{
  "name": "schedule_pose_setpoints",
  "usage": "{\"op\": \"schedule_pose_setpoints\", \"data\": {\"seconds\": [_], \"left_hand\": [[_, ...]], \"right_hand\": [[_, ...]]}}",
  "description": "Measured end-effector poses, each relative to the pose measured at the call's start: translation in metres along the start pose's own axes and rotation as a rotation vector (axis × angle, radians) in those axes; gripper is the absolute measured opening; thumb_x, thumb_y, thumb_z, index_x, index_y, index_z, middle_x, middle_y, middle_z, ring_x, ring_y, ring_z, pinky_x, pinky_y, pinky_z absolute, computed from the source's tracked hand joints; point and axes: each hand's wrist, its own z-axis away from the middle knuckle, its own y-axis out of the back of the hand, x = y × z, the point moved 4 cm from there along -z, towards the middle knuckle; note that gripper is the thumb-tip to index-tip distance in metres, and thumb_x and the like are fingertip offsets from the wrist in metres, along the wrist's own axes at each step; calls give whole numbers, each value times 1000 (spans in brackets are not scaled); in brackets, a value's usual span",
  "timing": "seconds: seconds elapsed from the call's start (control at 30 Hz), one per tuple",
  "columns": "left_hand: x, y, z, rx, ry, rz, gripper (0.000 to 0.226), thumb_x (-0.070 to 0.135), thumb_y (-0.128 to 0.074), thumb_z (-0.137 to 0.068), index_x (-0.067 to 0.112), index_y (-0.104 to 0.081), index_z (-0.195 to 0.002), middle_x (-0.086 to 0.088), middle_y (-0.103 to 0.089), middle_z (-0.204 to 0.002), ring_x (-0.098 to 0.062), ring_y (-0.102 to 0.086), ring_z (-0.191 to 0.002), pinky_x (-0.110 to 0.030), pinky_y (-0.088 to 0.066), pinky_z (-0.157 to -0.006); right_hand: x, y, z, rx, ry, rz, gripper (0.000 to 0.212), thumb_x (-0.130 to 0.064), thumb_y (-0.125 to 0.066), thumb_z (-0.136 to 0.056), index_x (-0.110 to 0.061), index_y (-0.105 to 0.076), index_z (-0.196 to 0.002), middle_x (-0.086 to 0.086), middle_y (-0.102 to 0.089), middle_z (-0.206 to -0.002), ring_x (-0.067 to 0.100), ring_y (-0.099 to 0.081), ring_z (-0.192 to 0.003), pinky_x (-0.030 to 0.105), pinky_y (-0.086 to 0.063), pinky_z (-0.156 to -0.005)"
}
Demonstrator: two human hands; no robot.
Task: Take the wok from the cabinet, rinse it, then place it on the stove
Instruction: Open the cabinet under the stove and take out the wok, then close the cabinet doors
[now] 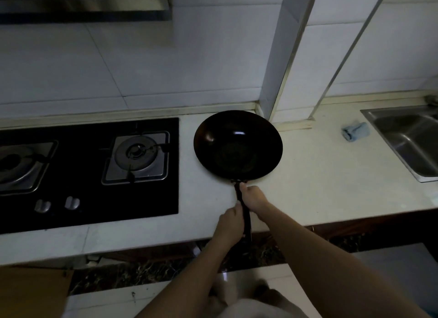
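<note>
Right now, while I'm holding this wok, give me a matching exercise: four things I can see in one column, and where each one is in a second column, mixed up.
Things
1. wok
2. blue cloth
3. sink
4. gas stove

Places
A. far right, set into the counter
B. between stove and sink, handle gripped by the left hand and right hand
C. far left, black top with two burners
D. lying on the counter just left of the sink

Pairs: 1-B, 2-D, 3-A, 4-C
</note>
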Motion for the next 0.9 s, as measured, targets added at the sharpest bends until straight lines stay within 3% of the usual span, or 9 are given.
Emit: {"op": "schedule_pose_setpoints", "data": {"seconds": [0.07,0.1,0.17,0.23,0.3,0.5,0.63,0.8,0.9], "left_hand": [[-6,4,1,22,-33,-219,53,15,-28,-109,2,-12,-158,-26,-44,-145,-40,-52,-124,-41,-42,-100],[-11,6,1,45,-33,-287,53,16,-28,-109,1,-13,-158,-26,-43,-146,-40,-51,-125,-43,-41,-101],[-23,12,2,101,3,-348,47,29,-24,-109,5,-38,-147,-21,-53,-139,-37,-54,-120,-40,-43,-97],[-31,24,11,205,54,-343,53,45,-22,-107,9,-59,-119,-17,-65,-123,-36,-59,-112,-40,-45,-93],[-34,38,22,317,57,-422,50,47,-26,-105,11,-61,-106,-15,-70,-113,-35,-62,-108,-41,-45,-92],[-60,81,77,499,152,-672,40,42,-36,-102,14,-63,-104,-10,-72,-105,-34,-65,-104,-42,-46,-91],[-101,105,141,605,256,-684,36,42,-39,-101,15,-63,-100,-8,-72,-94,-32,-66,-94,-41,-50,-84],[-150,125,190,660,392,-549,25,39,-46,-100,21,-64,-101,-6,-71,-97,-30,-63,-101,-45,-43,-97],[-182,141,215,711,439,-495,24,36,-46,-99,22,-66,-103,-5,-70,-101,-29,-63,-103,-42,-41,-95]], "right_hand": [[-4,9,6,21,76,177,55,-35,-29,-109,5,-66,-114,25,-67,-119,39,-62,-112,38,-48,-92],[-4,14,8,32,127,260,52,-32,-29,-109,4,-66,-112,25,-66,-120,40,-62,-113,38,-47,-92],[-6,25,12,82,229,389,42,-30,-35,-107,-3,-66,-99,24,-68,-114,41,-63,-108,36,-46,-82],[-8,32,19,139,318,443,32,-29,-41,-103,-6,-60,-94,22,-68,-108,40,-64,-103,34,-43,-74],[-20,34,31,173,426,485,31,-30,-43,-104,-3,-58,-103,19,-64,-110,37,-63,-103,36,-46,-78],[-49,-8,69,72,782,626,26,-22,-42,-104,-2,-58,-110,17,-61,-111,35,-61,-102,40,-49,-82],[-51,-63,111,-52,916,749,24,-23,-42,-102,-6,-58,-109,14,-63,-110,37,-62,-99,41,-50,-81],[-62,-123,154,-168,973,742,23,-23,-42,-102,-7,-59,-103,14,-65,-106,36,-63,-96,42,-52,-79],[-74,-164,179,-228,1009,746,27,-29,-43,-102,-9,-61,-108,12,-65,-111,34,-63,-100,39,-51,-80]]}}
